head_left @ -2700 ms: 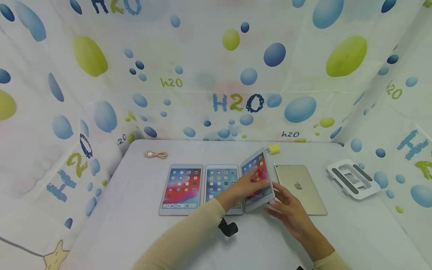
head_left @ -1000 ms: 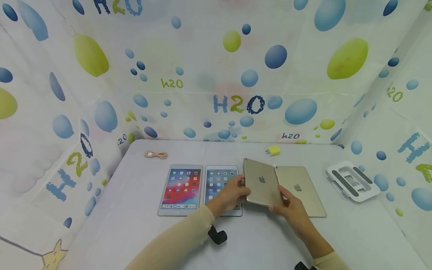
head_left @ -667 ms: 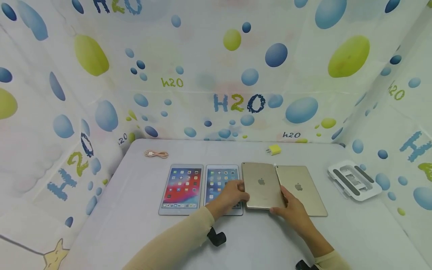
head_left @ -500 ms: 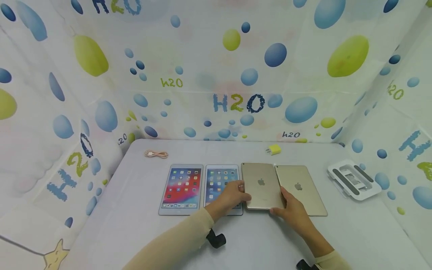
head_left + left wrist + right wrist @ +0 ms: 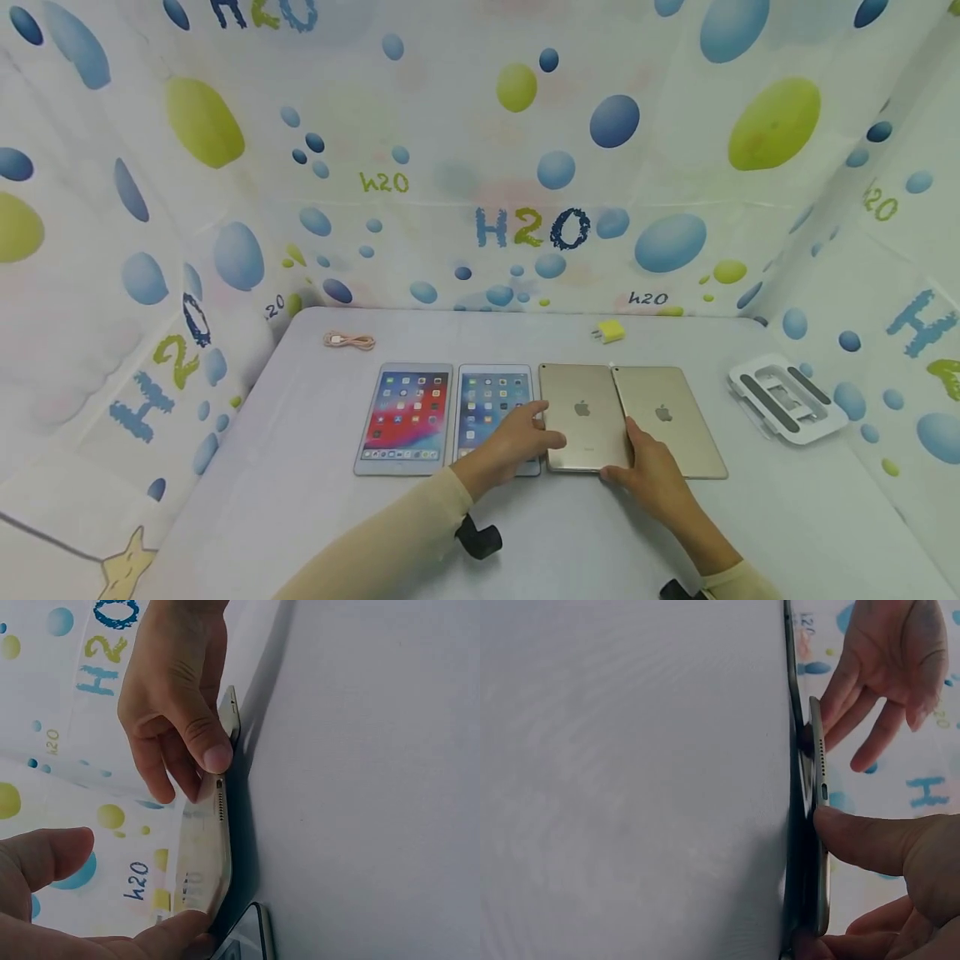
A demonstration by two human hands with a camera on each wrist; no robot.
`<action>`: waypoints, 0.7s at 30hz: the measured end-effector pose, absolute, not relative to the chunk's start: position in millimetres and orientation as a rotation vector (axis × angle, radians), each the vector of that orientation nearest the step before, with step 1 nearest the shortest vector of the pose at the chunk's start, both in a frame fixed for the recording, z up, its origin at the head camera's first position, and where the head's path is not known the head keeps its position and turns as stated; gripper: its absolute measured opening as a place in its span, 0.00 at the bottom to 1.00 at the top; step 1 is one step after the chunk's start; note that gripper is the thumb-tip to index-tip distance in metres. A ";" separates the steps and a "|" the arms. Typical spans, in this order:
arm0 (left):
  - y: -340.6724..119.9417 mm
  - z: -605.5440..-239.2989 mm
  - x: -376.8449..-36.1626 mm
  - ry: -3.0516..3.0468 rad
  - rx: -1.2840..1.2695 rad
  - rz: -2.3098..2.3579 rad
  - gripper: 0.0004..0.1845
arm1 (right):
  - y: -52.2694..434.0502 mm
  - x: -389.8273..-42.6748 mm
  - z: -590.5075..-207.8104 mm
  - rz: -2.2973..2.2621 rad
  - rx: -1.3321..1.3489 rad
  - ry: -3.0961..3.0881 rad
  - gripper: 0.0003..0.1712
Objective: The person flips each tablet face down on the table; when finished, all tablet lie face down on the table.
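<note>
Four tablets lie in a row on the white table (image 5: 300, 500). The third, a gold tablet (image 5: 583, 412), is back up with its logo showing. My left hand (image 5: 543, 425) touches its left edge with relaxed, spread fingers (image 5: 855, 697). My right hand (image 5: 621, 454) pinches its near right corner, with the thumb (image 5: 855, 834) on the back. Both wrist views show the tablet's port edge (image 5: 219, 802) a little above the table, with a shadow under it. Another gold tablet (image 5: 671, 421) lies back up just to the right.
Left of my hands lie a blue-screen tablet (image 5: 491, 396) and a red-screen tablet (image 5: 405, 421), both lit. A pink cable (image 5: 348, 340) and a yellow charger plug (image 5: 609, 332) sit near the back edge. A white stand (image 5: 783, 398) is far right. Patterned curtains enclose the table.
Both hands turned the third tablet from screen up to back up. They then lowered it into the gap between the blue-screen tablet and the other gold one.
</note>
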State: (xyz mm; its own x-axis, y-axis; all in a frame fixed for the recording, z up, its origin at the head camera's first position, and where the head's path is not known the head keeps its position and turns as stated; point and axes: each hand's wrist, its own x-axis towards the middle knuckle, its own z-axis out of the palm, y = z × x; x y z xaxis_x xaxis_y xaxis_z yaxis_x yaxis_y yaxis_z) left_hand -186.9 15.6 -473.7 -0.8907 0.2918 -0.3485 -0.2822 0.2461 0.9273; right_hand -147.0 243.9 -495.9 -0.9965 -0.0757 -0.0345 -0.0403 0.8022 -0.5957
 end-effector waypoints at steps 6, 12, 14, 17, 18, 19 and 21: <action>15.3 -472.5 -183.6 2.049 0.028 1.708 0.43 | 239.7 -145.9 -496.0 -0.810 -0.117 3.010 0.56; 8.8 -470.3 -182.6 2.027 0.075 1.743 0.43 | 235.5 -139.2 -496.2 -0.633 -0.206 3.121 0.54; 2.4 -467.8 -184.1 2.050 0.092 1.729 0.43 | 234.9 -137.6 -493.5 -0.621 -0.215 3.137 0.53; -14.8 -463.1 -189.3 2.088 0.099 1.712 0.43 | 232.3 -139.9 -485.6 -0.763 -0.173 3.080 0.52; -22.4 -461.6 -191.6 2.099 0.092 1.716 0.43 | 231.4 -141.8 -482.8 -0.836 -0.153 3.038 0.52; -30.5 -460.4 -194.1 2.127 0.077 1.711 0.43 | 230.1 -144.4 -479.4 -0.927 -0.133 2.982 0.52; -46.9 -458.3 -198.8 2.193 0.029 1.696 0.43 | 227.1 -151.6 -473.5 -1.144 -0.094 2.826 0.52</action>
